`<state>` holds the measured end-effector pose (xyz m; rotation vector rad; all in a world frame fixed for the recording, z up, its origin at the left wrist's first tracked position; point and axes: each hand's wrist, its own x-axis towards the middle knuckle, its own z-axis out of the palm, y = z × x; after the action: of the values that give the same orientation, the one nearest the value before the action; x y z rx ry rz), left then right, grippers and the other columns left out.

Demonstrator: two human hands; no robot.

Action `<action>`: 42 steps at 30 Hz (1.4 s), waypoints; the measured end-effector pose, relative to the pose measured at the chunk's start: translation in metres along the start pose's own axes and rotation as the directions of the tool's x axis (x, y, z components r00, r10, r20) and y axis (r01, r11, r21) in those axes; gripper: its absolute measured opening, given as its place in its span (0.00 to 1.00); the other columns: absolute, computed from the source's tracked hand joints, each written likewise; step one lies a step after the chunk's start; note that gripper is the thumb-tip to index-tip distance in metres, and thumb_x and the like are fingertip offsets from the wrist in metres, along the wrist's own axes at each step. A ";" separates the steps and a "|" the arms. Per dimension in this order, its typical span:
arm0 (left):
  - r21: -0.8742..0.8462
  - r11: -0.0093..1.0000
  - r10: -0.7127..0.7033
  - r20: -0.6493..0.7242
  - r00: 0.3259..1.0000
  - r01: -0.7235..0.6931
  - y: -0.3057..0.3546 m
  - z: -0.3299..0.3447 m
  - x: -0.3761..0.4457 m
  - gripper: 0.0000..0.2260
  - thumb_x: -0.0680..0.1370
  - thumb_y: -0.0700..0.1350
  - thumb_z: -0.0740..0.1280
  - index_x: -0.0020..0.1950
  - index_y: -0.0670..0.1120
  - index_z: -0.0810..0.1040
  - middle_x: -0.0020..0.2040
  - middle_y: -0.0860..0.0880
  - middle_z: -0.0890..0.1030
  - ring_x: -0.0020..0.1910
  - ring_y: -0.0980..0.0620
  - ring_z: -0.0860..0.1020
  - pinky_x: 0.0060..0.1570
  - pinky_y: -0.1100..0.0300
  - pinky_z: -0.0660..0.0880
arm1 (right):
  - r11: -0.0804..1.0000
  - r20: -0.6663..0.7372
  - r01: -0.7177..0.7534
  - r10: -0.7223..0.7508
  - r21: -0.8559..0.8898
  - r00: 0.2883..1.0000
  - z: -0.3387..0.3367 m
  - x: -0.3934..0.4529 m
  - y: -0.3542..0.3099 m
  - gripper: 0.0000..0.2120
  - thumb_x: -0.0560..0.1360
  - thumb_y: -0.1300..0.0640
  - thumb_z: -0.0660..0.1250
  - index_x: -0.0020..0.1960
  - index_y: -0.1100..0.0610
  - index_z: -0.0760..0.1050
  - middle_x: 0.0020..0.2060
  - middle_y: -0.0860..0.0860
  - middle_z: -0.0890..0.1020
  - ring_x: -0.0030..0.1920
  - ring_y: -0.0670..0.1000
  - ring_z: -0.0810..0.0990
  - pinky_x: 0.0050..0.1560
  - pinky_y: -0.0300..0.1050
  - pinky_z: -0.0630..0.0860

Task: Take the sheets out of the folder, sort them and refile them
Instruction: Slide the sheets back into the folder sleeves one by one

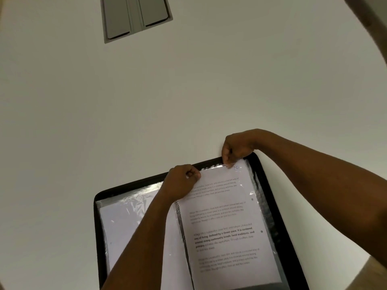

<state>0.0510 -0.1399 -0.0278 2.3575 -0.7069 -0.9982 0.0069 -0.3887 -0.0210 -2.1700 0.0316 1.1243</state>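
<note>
A black folder [262,176] lies open at the near edge of the white table, with clear plastic sleeves on both sides. The right sleeve holds a printed sheet [226,231] with several paragraphs of text. My left hand [182,183] pinches the top left corner of that sleeve or sheet. My right hand [236,149] pinches the top edge near the right corner. The left sleeve [123,218] holds a white sheet, partly hidden under my left forearm.
The white table [146,111] stretches away beyond the folder. A grey recessed panel [136,15] with two flaps is set into the table at the far side. The table's right edge shows at the lower right.
</note>
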 end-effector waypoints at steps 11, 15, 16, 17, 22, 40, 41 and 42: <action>-0.106 0.993 -0.054 -0.073 0.996 0.046 0.000 0.010 -0.005 0.03 0.78 0.48 0.67 0.46 0.50 0.80 0.42 0.55 0.81 0.44 0.58 0.78 0.42 0.66 0.71 | 0.998 0.010 -0.038 0.039 -0.050 0.999 0.019 -0.023 -0.001 0.11 0.80 0.54 0.62 0.57 0.55 0.80 0.52 0.47 0.83 0.55 0.49 0.79 0.62 0.47 0.73; -0.120 0.991 -0.065 -0.105 0.992 0.053 0.002 0.013 -0.008 0.03 0.77 0.47 0.68 0.46 0.50 0.81 0.43 0.54 0.81 0.46 0.55 0.79 0.47 0.61 0.75 | 1.000 -0.152 0.000 0.003 0.017 0.988 0.028 -0.026 0.000 0.11 0.81 0.54 0.61 0.56 0.57 0.80 0.43 0.42 0.80 0.43 0.42 0.77 0.49 0.40 0.72; -0.106 0.993 -0.058 -0.121 0.991 0.046 0.002 0.013 -0.010 0.03 0.77 0.47 0.67 0.46 0.50 0.80 0.45 0.54 0.81 0.47 0.55 0.78 0.48 0.61 0.74 | 0.997 -0.211 0.026 -0.011 0.068 0.978 0.029 -0.027 0.000 0.12 0.82 0.54 0.60 0.55 0.57 0.80 0.40 0.40 0.79 0.40 0.39 0.75 0.46 0.39 0.69; -0.086 0.996 -0.047 -0.135 0.990 0.035 0.002 0.012 -0.011 0.03 0.78 0.47 0.67 0.47 0.50 0.79 0.47 0.54 0.80 0.47 0.56 0.77 0.47 0.63 0.72 | 0.993 -0.256 0.047 -0.019 0.105 0.967 0.031 -0.027 -0.001 0.12 0.82 0.53 0.60 0.55 0.56 0.81 0.40 0.40 0.79 0.39 0.39 0.74 0.45 0.39 0.68; -0.045 0.999 -0.009 -0.157 0.988 0.002 0.004 0.010 -0.015 0.02 0.78 0.47 0.66 0.46 0.51 0.78 0.46 0.54 0.79 0.45 0.59 0.75 0.42 0.70 0.67 | 0.989 -0.321 0.109 -0.071 0.101 0.944 0.041 -0.026 -0.012 0.18 0.80 0.43 0.60 0.47 0.56 0.81 0.41 0.48 0.83 0.42 0.47 0.79 0.46 0.40 0.72; 0.021 0.999 -0.026 -0.141 0.990 0.029 0.007 0.011 -0.012 0.03 0.79 0.46 0.66 0.47 0.49 0.79 0.42 0.54 0.80 0.42 0.57 0.76 0.42 0.65 0.70 | 0.949 -0.247 -0.110 0.036 -0.295 0.968 0.053 -0.016 -0.025 0.25 0.77 0.33 0.58 0.34 0.52 0.71 0.33 0.46 0.75 0.41 0.51 0.73 0.50 0.47 0.66; 0.025 0.999 -0.026 -0.138 0.990 0.029 0.007 0.011 -0.012 0.03 0.79 0.46 0.66 0.46 0.50 0.78 0.40 0.54 0.80 0.40 0.58 0.75 0.40 0.66 0.69 | 0.946 -0.245 -0.123 0.048 -0.300 0.968 0.053 -0.016 -0.024 0.25 0.77 0.34 0.59 0.33 0.52 0.69 0.31 0.46 0.73 0.39 0.50 0.73 0.50 0.46 0.66; 0.030 0.999 -0.023 -0.136 0.990 0.027 0.008 0.010 -0.012 0.04 0.78 0.46 0.66 0.45 0.51 0.78 0.39 0.55 0.79 0.39 0.58 0.75 0.39 0.65 0.68 | 0.944 -0.240 -0.131 0.058 -0.302 0.969 0.054 -0.017 -0.024 0.25 0.77 0.34 0.59 0.32 0.52 0.68 0.30 0.46 0.73 0.38 0.50 0.72 0.49 0.46 0.65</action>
<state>0.0336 -0.1404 -0.0232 2.4407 -0.6470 -0.8325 -0.0344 -0.3441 -0.0167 -2.6028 0.0635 0.9789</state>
